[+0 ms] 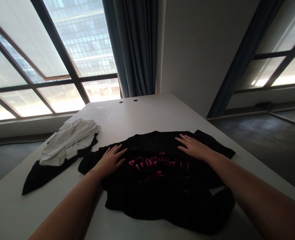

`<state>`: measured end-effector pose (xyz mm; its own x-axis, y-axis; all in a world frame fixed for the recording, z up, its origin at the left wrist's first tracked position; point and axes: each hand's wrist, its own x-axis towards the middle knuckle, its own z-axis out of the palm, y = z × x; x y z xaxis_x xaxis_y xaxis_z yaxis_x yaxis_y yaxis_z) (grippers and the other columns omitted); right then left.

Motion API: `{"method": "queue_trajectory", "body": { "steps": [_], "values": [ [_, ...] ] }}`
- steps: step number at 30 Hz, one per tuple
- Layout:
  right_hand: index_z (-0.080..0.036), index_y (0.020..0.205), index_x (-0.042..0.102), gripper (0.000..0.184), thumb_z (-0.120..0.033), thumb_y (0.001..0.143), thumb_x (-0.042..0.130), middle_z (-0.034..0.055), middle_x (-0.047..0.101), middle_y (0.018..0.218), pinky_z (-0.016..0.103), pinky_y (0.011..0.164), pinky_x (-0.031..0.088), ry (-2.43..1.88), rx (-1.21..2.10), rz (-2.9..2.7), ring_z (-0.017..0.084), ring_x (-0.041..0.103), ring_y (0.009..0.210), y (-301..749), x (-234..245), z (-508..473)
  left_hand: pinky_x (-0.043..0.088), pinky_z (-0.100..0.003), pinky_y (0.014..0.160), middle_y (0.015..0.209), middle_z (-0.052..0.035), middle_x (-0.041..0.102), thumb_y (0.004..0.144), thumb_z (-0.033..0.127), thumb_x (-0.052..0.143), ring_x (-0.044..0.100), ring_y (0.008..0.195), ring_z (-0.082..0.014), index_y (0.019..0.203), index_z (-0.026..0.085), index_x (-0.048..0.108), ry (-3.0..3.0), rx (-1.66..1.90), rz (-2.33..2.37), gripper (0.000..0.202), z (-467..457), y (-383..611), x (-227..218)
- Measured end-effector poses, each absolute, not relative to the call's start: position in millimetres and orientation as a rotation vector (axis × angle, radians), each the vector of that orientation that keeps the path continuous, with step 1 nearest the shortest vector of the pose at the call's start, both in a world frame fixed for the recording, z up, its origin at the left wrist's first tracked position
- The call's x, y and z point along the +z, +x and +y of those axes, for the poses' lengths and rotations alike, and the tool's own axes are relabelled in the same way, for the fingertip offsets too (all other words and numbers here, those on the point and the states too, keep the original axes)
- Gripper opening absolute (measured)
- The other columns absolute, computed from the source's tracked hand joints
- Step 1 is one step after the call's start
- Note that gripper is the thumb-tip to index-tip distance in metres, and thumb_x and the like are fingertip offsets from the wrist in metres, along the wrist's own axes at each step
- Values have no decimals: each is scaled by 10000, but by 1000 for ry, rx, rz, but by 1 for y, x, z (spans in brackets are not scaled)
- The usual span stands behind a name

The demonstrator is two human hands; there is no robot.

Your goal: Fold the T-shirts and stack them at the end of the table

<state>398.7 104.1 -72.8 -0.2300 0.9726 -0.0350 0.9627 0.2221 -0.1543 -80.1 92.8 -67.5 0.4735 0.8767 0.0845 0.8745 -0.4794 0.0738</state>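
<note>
A black T-shirt with pink lettering lies spread on the white table in front of me. My left hand rests flat on the shirt's left shoulder area, fingers stretched out and apart. My right hand lies flat on the upper right part of the shirt, fingers extended toward the collar. Neither hand holds anything.
A pile of white garments sits on a dark cloth at the table's left. Sheets of paper lie at the far left corner. Two cable holes mark the far edge. Windows, a curtain and a wall stand beyond.
</note>
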Motion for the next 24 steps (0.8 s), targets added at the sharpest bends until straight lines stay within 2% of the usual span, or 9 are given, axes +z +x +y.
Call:
{"method": "queue_trajectory", "body": {
  "steps": [6, 10, 14, 17, 20, 24],
  "values": [
    [-228, 1614, 360, 753, -637, 981, 361, 102, 258, 1692, 471, 1248, 247, -2052, 175, -2341, 339, 251, 1543, 396, -74, 105, 211, -577, 1249, 1633, -35, 409, 1013, 531, 475, 353, 1512, -301, 1528, 347, 487, 2692, 193, 1568, 547, 89, -74, -60],
    [-209, 1606, 373, 754, -634, 984, 343, 124, 281, 1681, 538, 1232, 249, -2183, 95, -2234, 368, 263, 1535, 402, -79, 111, 206, -537, 1263, 1589, -26, 478, 1042, 481, 417, 401, 1489, -249, 1529, 316, 482, 2721, 238, 1498, 518, 86, -68, -55],
    [-222, 1560, 445, 671, -572, 997, 342, 120, 339, 1661, 607, 1205, 262, -2220, -13, -2114, 350, 335, 1507, 422, -80, 118, 224, -545, 1254, 1618, -11, 434, 1035, 496, 428, 381, 1501, -256, 1554, 345, 435, 2698, 203, 1527, 541, 85, -68, -56],
    [-202, 1495, 529, 585, -453, 996, 356, 139, 463, 1584, 530, 1158, 372, -2155, -137, -1950, 324, 455, 1428, 446, -76, 123, 227, -563, 1248, 1644, -2, 388, 1029, 509, 437, 343, 1520, -274, 1558, 360, 427, 2674, 149, 1587, 549, 84, -68, -58],
    [-182, 1414, 618, 536, -299, 943, 390, 136, 613, 1437, 448, 1075, 459, -2216, -95, -1783, 311, 586, 1286, 472, -69, 123, 225, -562, 1247, 1652, -6, 374, 1030, 511, 427, 339, 1522, -276, 1559, 364, 424, 2665, 134, 1609, 550, 84, -68, -58],
    [-213, 1350, 681, 526, -252, 861, 490, 146, 677, 1343, 423, 933, 510, -2391, -24, -1665, 339, 659, 1143, 492, -61, 117, 226, -558, 1247, 1649, -8, 379, 1026, 516, 428, 342, 1520, -278, 1559, 365, 426, 2649, 123, 1618, 553, 83, -67, -56]
  ]
}}
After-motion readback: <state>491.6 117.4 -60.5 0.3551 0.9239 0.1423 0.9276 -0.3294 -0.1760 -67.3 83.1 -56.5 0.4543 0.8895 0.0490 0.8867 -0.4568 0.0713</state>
